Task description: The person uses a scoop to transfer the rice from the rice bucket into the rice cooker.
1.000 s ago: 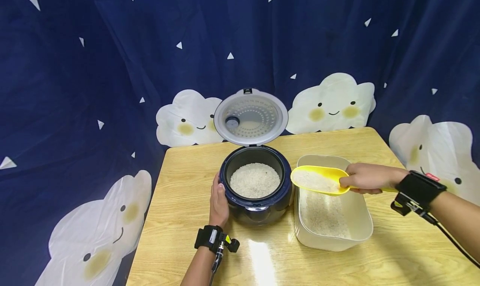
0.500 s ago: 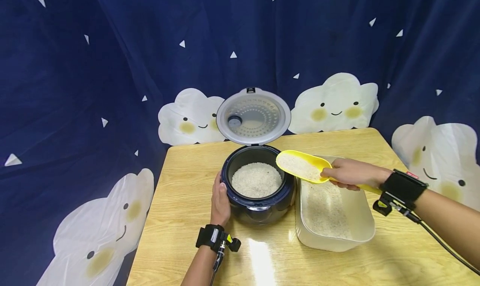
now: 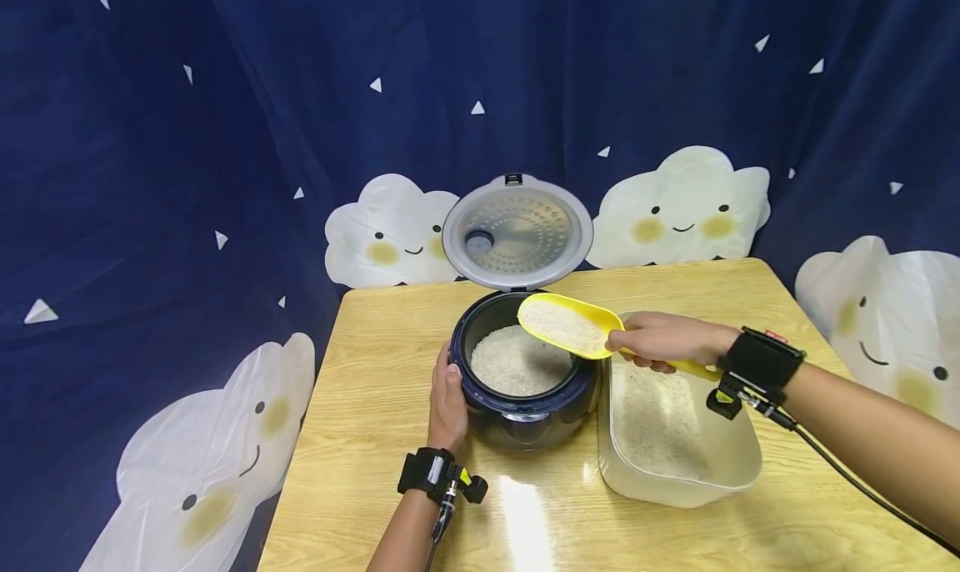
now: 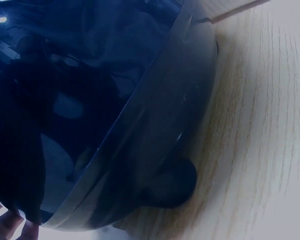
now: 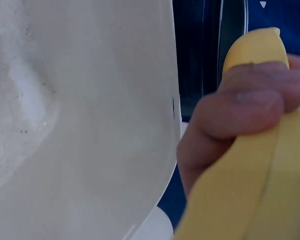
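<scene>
A dark blue rice cooker (image 3: pixel 525 433) stands in the middle of the table with its lid (image 3: pixel 558 247) raised and white rice (image 3: pixel 513 368) in its pot. Along the cooker's left side lies my left hand (image 3: pixel 447 409), its fingertips (image 4: pixel 5 225) touching the glossy body in the left wrist view. My right hand (image 3: pixel 667 337) grips the handle of a yellow scoop (image 3: pixel 609 318). Rice fills the scoop, whose front end hangs over the right part of the cooker's opening. Curled fingers wrap the yellow handle (image 5: pixel 250 185) in the right wrist view.
Right beside the cooker stands a cream-coloured bin (image 3: pixel 667 490) with rice in its bottom, under my right hand. Both stand on a wooden table (image 3: pixel 375 363). A dark blue curtain (image 3: pixel 420 47) with clouds hangs behind the table's back edge.
My right hand has carried the filled scoop leftward from above the bin to over the cooker's opening. The left hand stays at the cooker's side. The whole view has shifted slightly.
</scene>
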The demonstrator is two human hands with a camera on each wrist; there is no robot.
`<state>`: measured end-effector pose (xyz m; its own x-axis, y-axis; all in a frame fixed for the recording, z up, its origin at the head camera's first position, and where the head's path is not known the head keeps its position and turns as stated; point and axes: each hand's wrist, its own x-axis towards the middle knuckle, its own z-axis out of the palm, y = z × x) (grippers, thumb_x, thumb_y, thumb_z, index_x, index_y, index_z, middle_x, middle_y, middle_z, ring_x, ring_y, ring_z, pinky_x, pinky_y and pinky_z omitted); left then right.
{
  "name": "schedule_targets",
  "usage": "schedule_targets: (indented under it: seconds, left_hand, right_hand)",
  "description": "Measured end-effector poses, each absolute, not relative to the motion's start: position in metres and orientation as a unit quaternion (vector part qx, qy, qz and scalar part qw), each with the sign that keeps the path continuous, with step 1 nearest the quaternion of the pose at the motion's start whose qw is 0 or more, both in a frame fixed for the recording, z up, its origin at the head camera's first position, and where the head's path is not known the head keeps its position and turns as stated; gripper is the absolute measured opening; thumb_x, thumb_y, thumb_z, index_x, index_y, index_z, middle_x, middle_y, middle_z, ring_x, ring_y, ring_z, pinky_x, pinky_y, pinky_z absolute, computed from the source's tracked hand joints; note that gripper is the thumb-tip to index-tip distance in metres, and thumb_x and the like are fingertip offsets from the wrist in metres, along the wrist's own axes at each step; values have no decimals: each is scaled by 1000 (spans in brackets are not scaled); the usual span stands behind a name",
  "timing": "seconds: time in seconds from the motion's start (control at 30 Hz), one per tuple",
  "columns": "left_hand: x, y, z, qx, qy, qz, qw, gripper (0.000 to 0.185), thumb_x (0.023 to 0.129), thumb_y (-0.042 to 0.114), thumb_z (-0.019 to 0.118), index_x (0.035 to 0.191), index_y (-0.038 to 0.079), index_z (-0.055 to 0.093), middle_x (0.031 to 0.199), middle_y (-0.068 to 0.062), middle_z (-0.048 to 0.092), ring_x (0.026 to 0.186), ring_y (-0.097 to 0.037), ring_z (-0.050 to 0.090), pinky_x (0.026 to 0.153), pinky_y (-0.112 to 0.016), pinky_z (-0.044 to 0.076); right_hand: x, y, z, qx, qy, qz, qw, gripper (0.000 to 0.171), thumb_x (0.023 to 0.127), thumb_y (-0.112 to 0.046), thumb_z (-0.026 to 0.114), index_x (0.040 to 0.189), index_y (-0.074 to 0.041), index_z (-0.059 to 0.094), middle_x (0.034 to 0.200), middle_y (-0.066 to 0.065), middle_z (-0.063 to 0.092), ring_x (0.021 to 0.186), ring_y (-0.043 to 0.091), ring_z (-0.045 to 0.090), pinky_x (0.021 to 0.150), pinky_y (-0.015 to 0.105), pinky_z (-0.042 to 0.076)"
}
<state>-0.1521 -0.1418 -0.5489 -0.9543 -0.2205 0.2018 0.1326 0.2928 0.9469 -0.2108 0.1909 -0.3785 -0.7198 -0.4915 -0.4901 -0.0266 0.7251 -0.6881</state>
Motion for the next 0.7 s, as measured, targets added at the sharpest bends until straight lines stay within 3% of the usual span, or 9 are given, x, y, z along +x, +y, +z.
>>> schedule_targets:
  seconds: [0.17,0.33,0.7]
  left_hand:
    - [-154,-143,-548,29,-794,-589,145,56,109,42,28,161,24,36,165,-7,41,156,-29,36,128,-56,28]
    - [-154,-143,-551,32,-796,-587,143,57,109,42,27,162,22,35,165,-8,41,155,-29,36,128,-56,29]
    - [-153,-144,-551,32,-798,-584,145,59,108,43,26,162,20,35,165,-8,41,155,-30,37,127,-57,29]
  right_hand:
    - [-213,174,-379,-163,892,-306,290,38,102,-35,52,70,-14,50,55,-6,42,46,12,38,52,26,36]
    - [-218,158,-384,-195,929,-232,210,37,104,-37,51,74,-15,52,64,-5,45,56,13,46,57,27,37]
    - [-227,136,-397,-246,947,-148,142,42,105,-32,50,66,-19,46,63,-5,43,57,14,46,60,28,36]
